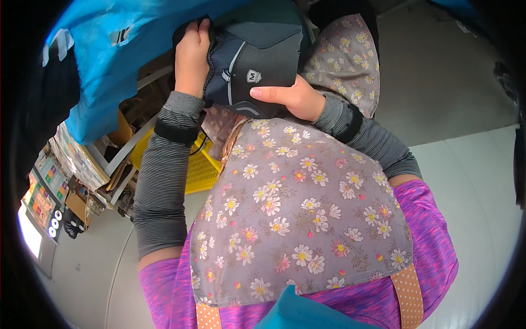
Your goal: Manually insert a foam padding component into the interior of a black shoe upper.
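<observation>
A small fabric bag (268, 63) in dark grey and navy is held up above my lap. Its front bears a pale shield-shaped emblem, a grey piping line and a small zip pull. On the right, my right hand (296, 98) grips the lower corner, thumb flat across the front and the other fingers hidden behind. At the opposite side my left hand (193, 60) is closed on the bag's dark edge beside a zip, its fingertips partly hidden by black cloth. Whatever is inside the bag cannot be seen.
Bright blue sheeting (109, 60) hangs at the upper left. Under it stand a yellow plastic basket (205, 172) and a shelf frame (123, 156) with stacked material. A flowered apron (307, 219) covers my lap. Grey floor (438, 71) lies to the right.
</observation>
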{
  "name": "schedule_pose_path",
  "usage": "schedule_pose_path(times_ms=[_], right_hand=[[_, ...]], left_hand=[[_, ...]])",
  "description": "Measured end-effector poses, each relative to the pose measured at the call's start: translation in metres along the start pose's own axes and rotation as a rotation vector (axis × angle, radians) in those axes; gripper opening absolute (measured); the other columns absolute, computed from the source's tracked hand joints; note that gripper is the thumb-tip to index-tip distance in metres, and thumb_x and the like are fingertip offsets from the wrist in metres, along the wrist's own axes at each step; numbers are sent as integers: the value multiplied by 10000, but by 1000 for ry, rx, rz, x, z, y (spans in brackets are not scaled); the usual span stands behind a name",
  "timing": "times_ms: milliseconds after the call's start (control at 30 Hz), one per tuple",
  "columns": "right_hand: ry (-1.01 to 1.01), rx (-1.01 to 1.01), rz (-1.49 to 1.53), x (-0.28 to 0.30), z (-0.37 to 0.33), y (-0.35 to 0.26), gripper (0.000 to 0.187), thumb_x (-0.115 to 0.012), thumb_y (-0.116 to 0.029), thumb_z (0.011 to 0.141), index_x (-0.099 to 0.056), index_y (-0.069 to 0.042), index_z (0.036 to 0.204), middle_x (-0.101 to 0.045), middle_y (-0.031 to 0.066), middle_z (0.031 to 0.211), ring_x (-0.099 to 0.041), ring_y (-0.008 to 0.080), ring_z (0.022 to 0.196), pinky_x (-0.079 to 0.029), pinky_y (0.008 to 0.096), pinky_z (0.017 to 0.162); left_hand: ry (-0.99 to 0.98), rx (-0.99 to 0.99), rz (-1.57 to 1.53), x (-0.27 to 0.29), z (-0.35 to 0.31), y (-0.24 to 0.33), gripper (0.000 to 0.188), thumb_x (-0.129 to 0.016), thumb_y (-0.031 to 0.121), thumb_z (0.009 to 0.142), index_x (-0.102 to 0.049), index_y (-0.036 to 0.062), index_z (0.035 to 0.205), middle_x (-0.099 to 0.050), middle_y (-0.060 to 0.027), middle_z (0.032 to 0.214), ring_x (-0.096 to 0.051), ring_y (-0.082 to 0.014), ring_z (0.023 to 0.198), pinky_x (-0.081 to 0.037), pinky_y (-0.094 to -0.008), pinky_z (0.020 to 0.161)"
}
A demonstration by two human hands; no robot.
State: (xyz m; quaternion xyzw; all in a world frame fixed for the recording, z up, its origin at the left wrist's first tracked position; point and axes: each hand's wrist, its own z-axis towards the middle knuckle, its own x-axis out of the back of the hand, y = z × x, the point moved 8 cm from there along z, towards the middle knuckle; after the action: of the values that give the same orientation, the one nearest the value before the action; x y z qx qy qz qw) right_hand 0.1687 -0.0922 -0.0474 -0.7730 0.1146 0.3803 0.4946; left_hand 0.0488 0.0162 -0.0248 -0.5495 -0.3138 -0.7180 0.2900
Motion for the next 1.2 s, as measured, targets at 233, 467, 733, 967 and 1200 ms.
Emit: schedule_pose_path(times_ms=[233, 467, 733, 967, 1200], right_hand=[[-18, 13, 197, -5, 4, 1, 416, -649, -113, 826, -522, 7, 1204, -585, 54, 1140, -536, 142, 1037, -418, 280, 924], [2, -28, 94, 1, 5, 1, 399, -646, -119, 831, -526, 4, 1191, -586, 60, 1126, -541, 136, 1020, -432, 274, 899], [-28, -36, 57, -1, 5, 4, 415, -649, -139, 835, -515, -18, 1210, -580, 64, 1146, -541, 144, 1036, -435, 279, 916], [-35, -5, 66, 0, 5, 2, 363, -644, -134, 843, -542, -21, 1173, -598, 48, 1102, -548, 130, 1012, -438, 274, 902], [-19, 40, -15, 2, 2, -5, 405, -660, -143, 833, -527, -12, 1192, -580, 58, 1140, -525, 142, 1052, -419, 281, 931]], left_hand=[[262, 605, -359, 47, 5, -13, 366, -459, 350, 941, -548, 9, 844, -557, -186, 638, -547, -366, 605, -428, -397, 565], [11, 650, -227, 24, 0, -25, 183, -496, 189, 917, -539, 27, 990, -585, -234, 844, -564, -398, 741, -471, -424, 625], [-94, 177, -77, -12, -1, -20, 518, -542, -114, 767, -448, 50, 1248, -526, -165, 1109, -564, -363, 884, -502, -360, 729], [-100, 277, -337, -16, -1, -18, 241, -479, 135, 905, -531, 16, 1107, -554, -250, 1003, -526, -414, 906, -449, -415, 753], [187, 627, -319, 43, 9, -13, 373, -449, 358, 936, -551, 10, 849, -602, -208, 749, -559, -408, 695, -432, -425, 584]])
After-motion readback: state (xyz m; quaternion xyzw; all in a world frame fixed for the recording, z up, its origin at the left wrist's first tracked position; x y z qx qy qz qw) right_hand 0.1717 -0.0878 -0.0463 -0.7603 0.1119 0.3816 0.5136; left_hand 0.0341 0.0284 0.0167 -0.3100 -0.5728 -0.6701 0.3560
